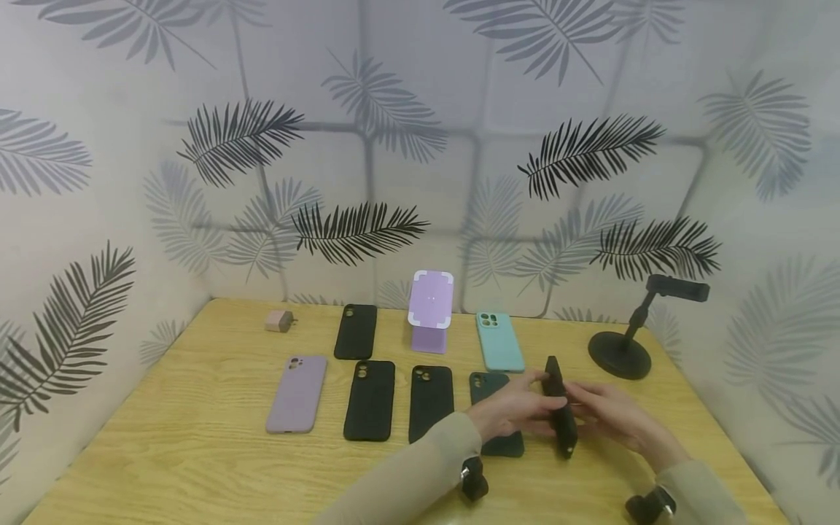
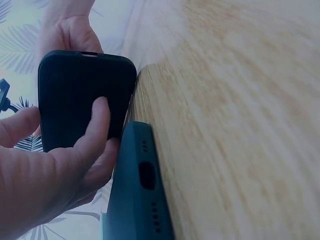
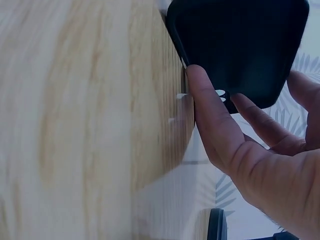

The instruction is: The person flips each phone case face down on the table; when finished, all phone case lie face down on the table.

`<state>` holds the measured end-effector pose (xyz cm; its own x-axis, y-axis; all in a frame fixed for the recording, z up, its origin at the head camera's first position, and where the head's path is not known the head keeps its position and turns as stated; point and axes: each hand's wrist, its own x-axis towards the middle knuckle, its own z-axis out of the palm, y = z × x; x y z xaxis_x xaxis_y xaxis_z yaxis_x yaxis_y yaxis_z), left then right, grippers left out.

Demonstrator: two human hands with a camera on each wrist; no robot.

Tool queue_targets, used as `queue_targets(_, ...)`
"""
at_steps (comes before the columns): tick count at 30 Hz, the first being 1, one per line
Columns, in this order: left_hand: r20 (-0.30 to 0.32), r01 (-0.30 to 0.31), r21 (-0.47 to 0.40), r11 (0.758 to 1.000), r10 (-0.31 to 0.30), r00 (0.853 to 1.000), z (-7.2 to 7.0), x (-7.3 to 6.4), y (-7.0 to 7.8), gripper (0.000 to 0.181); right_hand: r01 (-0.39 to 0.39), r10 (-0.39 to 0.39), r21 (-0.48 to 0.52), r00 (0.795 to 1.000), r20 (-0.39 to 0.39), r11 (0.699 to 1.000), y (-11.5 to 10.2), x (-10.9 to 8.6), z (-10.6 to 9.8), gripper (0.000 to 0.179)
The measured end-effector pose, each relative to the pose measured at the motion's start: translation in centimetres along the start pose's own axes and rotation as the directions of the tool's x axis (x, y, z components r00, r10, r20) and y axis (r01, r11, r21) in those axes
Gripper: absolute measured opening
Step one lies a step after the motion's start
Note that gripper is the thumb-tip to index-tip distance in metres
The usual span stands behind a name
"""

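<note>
A black phone case [image 1: 561, 426] stands on its long edge above the table, between both hands. My left hand [image 1: 518, 408] grips it, with fingers against its outer back [image 2: 75, 95] and another at its upper edge. From the other side, my right hand [image 1: 610, 417] holds the case by its edges. The hollow inside [image 3: 240, 45] and camera holes show in the right wrist view. A dark green phone case [image 2: 132, 185] lies just beside the left hand, partly covered by it in the head view.
Left of the hands lie a lilac case [image 1: 298, 394] and black cases [image 1: 370, 401]. Behind are a mint case [image 1: 502, 344], a lilac phone stand [image 1: 431, 300] and a charger plug [image 1: 279, 321]. A black stand [image 1: 620, 356] rises at the back right, near the patterned wall.
</note>
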<state>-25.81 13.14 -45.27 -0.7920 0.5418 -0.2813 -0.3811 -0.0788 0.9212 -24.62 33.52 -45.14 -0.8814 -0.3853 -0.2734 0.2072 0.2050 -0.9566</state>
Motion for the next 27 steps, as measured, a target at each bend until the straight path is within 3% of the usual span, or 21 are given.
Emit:
queue_targets(6,0.026,0.02,0.047,0.999,-0.022,0.999,-0.2,0.0,-0.1,0.06,-0.001,0.001,-0.026,1.0,-0.01,1.0,-0.1,0.0,0.2,0.069)
queue_targets(13,0.086,0.055,0.056,0.997,-0.06,0.994,-0.5,-0.1,0.1,0.064,0.027,-0.031,0.053,0.996,0.086,0.998,0.2,-0.2,-0.7,0.064)
queue_targets(27,0.067,0.036,0.071,0.997,-0.041,0.997,-1.0,-0.2,0.0,0.054,0.104,-0.105,-0.016,0.992,-0.074,0.994,1.2,-0.7,-2.4,0.063)
